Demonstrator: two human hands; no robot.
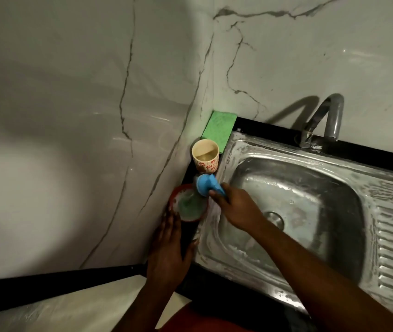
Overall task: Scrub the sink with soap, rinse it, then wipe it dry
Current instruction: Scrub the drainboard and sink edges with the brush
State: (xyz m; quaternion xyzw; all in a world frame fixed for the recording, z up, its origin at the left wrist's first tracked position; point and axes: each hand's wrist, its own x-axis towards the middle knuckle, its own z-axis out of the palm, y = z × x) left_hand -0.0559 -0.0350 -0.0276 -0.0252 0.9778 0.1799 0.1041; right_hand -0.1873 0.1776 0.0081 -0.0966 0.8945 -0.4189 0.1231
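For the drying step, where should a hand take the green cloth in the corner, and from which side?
Pinch the flat green cloth at its edge facing the steel sink, coming from over the basin. The marble walls close its left and far sides, and the cream flowered cup stands at its near end, so only that side looks free.

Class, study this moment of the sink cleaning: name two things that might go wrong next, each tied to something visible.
1. The right hand holds the blue scrubber at the red bowl, right beside the flowered cup; a hasty swing might topple the cup.
2. The green cloth lies next to the soapy sink; splashes may soak it before drying.
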